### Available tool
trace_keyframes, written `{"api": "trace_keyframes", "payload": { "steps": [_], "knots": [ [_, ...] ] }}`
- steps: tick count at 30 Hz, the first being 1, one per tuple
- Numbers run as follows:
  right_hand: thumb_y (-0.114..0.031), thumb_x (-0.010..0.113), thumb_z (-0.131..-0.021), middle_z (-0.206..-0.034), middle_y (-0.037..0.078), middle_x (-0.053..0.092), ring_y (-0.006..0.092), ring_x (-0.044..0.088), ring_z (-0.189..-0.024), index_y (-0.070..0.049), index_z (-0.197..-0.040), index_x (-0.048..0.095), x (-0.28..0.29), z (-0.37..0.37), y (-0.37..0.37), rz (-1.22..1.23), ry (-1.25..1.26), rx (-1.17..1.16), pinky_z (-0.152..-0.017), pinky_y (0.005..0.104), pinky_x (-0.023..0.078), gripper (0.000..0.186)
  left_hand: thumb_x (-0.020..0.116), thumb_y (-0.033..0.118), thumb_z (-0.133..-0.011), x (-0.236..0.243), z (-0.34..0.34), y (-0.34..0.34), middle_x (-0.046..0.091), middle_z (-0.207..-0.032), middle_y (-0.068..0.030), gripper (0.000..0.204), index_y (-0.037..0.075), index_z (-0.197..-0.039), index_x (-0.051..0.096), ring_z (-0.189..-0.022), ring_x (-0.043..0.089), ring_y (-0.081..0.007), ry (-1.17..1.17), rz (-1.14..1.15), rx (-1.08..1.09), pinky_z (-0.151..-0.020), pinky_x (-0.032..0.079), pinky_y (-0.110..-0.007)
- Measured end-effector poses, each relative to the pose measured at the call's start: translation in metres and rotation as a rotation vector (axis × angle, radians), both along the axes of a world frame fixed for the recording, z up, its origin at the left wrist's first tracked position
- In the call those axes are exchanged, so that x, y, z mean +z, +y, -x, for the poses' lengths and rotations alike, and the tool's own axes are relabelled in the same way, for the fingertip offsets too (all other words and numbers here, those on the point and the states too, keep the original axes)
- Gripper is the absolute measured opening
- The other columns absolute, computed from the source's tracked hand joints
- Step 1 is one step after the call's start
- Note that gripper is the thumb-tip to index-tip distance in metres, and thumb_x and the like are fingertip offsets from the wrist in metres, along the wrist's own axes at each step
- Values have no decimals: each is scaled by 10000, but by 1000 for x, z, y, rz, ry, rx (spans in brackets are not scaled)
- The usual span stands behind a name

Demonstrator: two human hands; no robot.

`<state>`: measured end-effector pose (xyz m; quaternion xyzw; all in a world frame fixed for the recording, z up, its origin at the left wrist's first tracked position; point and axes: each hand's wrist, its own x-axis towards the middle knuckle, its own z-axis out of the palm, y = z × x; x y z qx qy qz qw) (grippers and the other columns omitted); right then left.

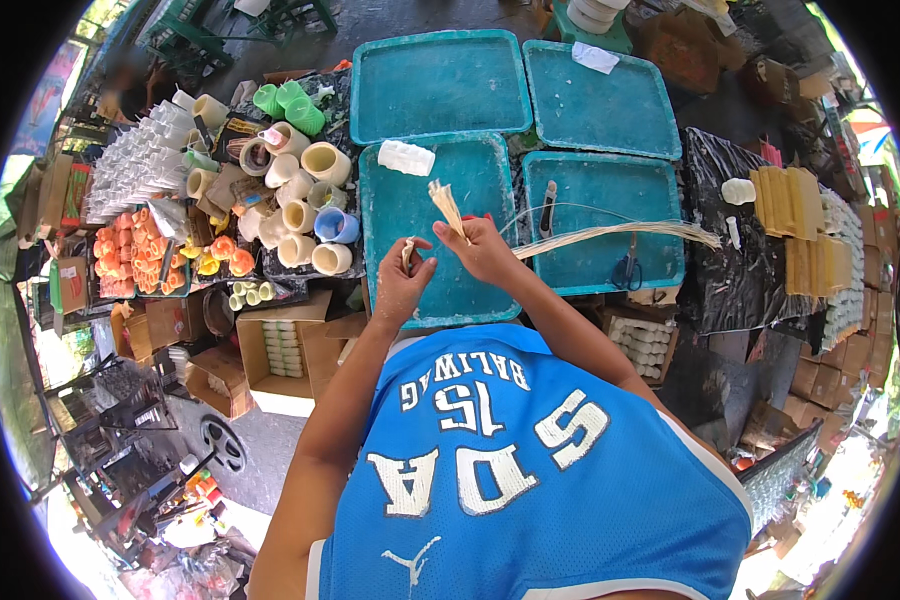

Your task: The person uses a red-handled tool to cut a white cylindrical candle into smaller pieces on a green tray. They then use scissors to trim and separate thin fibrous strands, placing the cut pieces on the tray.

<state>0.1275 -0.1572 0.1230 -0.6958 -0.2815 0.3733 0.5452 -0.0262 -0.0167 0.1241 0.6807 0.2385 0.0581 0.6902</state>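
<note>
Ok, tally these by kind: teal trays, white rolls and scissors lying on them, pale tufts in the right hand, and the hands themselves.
Teal trays: 4
White roll: 1
Scissors: 1
Pale tuft in the right hand: 1
Hands, right and left: 2
Total: 9

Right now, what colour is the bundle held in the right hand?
Pale straw-yellow; the bundle shows best in the head view.
</note>
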Motion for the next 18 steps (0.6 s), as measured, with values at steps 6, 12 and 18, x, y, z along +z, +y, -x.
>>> {"api": "trace_keyframes", "payload": {
  "steps": [6, 12, 18],
  "knots": [
    [-404, 529, -1119, -1137, 101, 554, 200, 495, -1022, -69, -818, 649, 67, -24, 9, -164, -565, -18, -875, 360, 433, 466, 665, 116, -1041, 53, -62, -48, 682, -1082, -23, 345, 6, -1353, 571, -663, 529, -53, -309, 139, 127, -580, 412, -262],
    [-361, 638, -1067, -948, 32, 633, 140, 585, -936, -70, -947, 631, 111, -43, 7, -348, -139, -328, -828, 328, 424, 314, 571, 198, -1101, 101, -81, -24, 633, -821, -43, 210, -2, -1156, 605, -742, 582, -90, -79, -395, -203, -644, 471, -317],
    [-303, 729, -1022, -748, 36, 619, 97, 567, -650, 1, -1173, 574, 132, -54, -9, -174, -341, -262, -603, 291, 473, 373, 524, 262, -1121, 127, -50, -29, 560, -651, -56, 275, 1, -1074, 595, -664, 573, -145, 43, -313, -282, -628, 454, -334]
  ]
}}
